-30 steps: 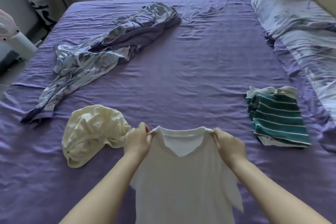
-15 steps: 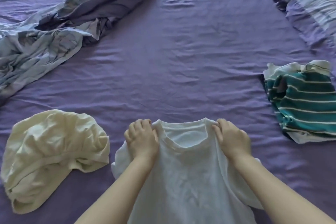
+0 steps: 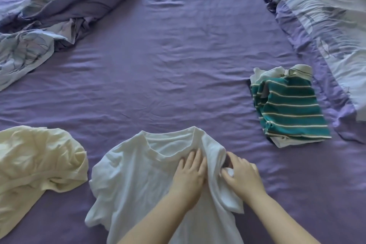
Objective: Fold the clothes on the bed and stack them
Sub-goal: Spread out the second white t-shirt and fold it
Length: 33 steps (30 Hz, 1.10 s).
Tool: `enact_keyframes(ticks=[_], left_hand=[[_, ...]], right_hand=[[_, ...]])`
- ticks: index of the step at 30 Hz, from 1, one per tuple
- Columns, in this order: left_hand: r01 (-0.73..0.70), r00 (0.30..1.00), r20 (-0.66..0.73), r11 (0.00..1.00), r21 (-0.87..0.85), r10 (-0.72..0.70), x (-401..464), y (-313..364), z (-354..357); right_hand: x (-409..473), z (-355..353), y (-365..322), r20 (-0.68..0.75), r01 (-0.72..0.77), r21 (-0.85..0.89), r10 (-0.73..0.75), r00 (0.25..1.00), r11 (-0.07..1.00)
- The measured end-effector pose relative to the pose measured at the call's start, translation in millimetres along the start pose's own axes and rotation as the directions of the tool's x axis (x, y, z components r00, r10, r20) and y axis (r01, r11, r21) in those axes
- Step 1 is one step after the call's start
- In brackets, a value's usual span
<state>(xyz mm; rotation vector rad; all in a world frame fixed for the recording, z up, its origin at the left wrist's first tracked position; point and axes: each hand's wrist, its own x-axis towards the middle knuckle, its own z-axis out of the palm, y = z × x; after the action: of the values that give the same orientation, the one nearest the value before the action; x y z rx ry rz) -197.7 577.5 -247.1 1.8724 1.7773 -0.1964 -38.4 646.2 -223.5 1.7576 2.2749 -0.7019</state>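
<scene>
A white T-shirt lies face up on the purple bed sheet, collar pointing away from me. My left hand rests flat on its chest, just below the collar, fingers together. My right hand pinches the shirt's right sleeve, lifting a fold of it toward the middle. A crumpled cream garment lies to the left. A folded green-and-white striped shirt sits to the right on top of a folded white piece.
A rumpled lilac and pale-blue patterned sheet lies across the far left of the bed. A patterned pillow or duvet runs along the right side. Bare purple sheet fills the middle.
Both hands let go of the shoulders. The shirt now lies on the bed; my left hand moved onto its chest and my right hand took the right sleeve. The camera tilted further down.
</scene>
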Motion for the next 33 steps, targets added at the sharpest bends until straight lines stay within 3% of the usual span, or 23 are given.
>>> enact_keyframes(ticks=[3, 7, 10, 12, 14, 16, 18, 21, 26, 30, 33], left_hand=[[0.097, 0.995, -0.005, 0.995, 0.027, -0.096, 12, 9, 0], [0.191, 0.981, -0.016, 0.97, 0.147, -0.191, 30, 19, -19], [0.197, 0.956, -0.249, 0.968, 0.154, -0.155, 43, 27, -46], [0.123, 0.925, -0.376, 0.975, 0.188, -0.044, 55, 28, -56], [-0.016, 0.967, -0.249, 0.992, 0.127, 0.048, 71, 27, -57], [-0.075, 0.994, -0.069, 0.981, 0.18, 0.089, 81, 28, -60], [-0.103, 0.99, -0.066, 0.95, 0.294, 0.127, 87, 28, -63], [-0.001, 0.99, -0.138, 0.964, 0.267, 0.04, 92, 31, -69], [0.24, 0.919, -0.344, 0.965, 0.105, -0.192, 107, 46, -69], [0.295, 0.9, -0.319, 0.954, -0.051, -0.295, 112, 60, -53], [0.247, 0.872, -0.378, 0.946, -0.211, -0.312, 97, 71, -38]], right_hand=[[-2, 2, 8, 0.021, 0.072, -0.022, -0.072, 0.997, 0.997], [-7, -2, 17, -0.001, 0.157, 0.186, -0.159, 0.987, 0.97], [-9, -4, 25, 0.045, 0.251, 0.107, -0.257, 0.965, 0.962], [-7, -6, 30, 0.051, 0.26, 0.071, -0.264, 0.963, 0.963], [-6, -10, 34, -0.019, 0.216, 0.144, -0.216, 0.976, 0.966], [-6, -14, 38, -0.104, 0.124, 0.344, -0.093, 0.99, 0.931], [-6, -19, 40, -0.149, 0.016, 0.551, 0.079, 0.986, 0.834], [-4, -26, 46, -0.196, -0.046, 0.629, 0.216, 0.957, 0.776], [3, -30, 57, -0.202, -0.091, 0.466, 0.206, 0.957, 0.88], [5, -28, 56, -0.252, -0.022, 0.252, 0.088, 0.964, 0.968], [3, -20, 55, -0.402, 0.105, 0.0, -0.096, 0.91, 0.994]])
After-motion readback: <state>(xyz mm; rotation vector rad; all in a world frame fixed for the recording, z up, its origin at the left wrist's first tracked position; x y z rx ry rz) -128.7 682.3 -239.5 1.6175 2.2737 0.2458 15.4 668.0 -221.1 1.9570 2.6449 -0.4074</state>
